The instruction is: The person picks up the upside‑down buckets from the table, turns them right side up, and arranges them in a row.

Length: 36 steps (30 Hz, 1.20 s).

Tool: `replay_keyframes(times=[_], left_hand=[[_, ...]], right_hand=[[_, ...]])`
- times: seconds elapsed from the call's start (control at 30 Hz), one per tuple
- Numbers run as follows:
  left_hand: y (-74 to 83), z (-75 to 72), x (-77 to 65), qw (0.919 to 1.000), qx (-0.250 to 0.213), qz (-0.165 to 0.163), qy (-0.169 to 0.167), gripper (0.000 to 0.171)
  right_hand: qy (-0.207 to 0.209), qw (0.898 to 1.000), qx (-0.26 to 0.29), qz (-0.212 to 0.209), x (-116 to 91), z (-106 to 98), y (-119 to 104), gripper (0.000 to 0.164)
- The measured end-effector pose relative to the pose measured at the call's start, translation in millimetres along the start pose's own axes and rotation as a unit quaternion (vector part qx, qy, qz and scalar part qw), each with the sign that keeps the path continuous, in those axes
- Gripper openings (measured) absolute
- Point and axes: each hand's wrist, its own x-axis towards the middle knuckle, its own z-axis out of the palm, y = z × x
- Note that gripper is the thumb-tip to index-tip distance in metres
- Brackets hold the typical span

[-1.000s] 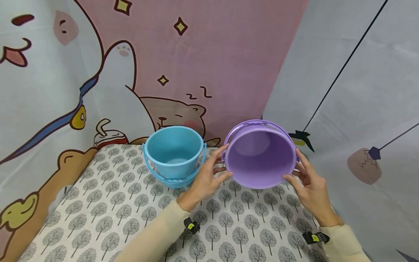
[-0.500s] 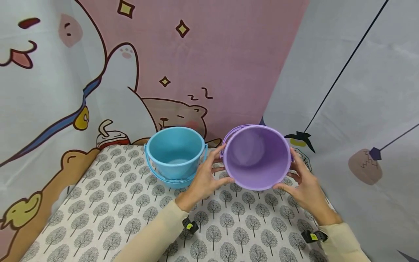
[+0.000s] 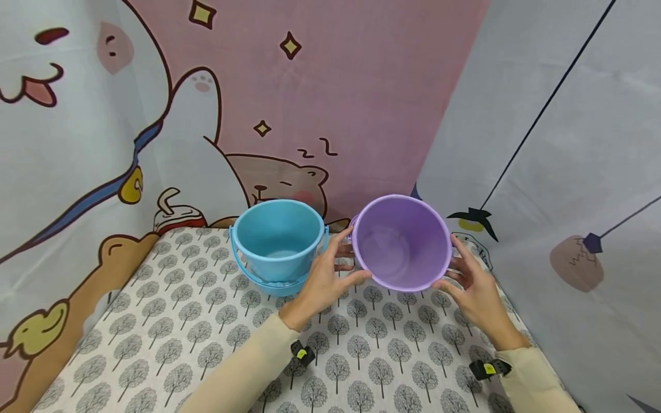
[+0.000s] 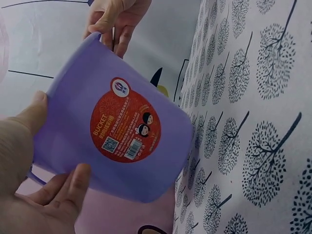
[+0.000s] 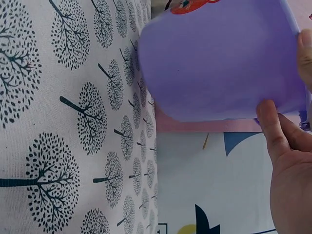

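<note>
A purple bucket is held by both hands in the head view, tilted with its mouth toward the camera and up. My left hand grips its left side, thumb at the rim and fingers on the outer wall. On the opposite side my right hand holds it, thumb near the lower rim. A round red label marks its outside in the left wrist view. The bucket's handle is mostly hidden behind it. Left of it, a light blue bucket stands upright, its handle hanging down in front.
Under the buckets lies a white tablecloth printed with grey trees. Behind hangs a pink and white cartoon curtain, running along the right side too. A small black device is strapped at each wrist.
Both hands have turned the purple bucket: its mouth tips further upward, its base has dropped lower in view. The right hand has shifted left. The light blue bucket stays put.
</note>
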Motion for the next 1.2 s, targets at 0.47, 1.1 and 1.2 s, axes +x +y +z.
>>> replay_keyframes(times=[0.47,1.1,1.2], left_hand=[[-4.7,8.6,11.5,0.9971,0.047,-0.058,0.010,0.102],[5.2,10.5,15.2,0.9907,0.081,-0.107,0.019,0.100],[12.1,7.4,9.4,0.9868,0.116,-0.113,0.010,0.100]], right_hand=[[0.003,0.997,-0.028,0.066,4,6,7,0.095],[-0.013,0.985,-0.114,0.130,13,16,-5,0.080],[-0.004,0.982,-0.130,0.136,11,16,-7,0.077]])
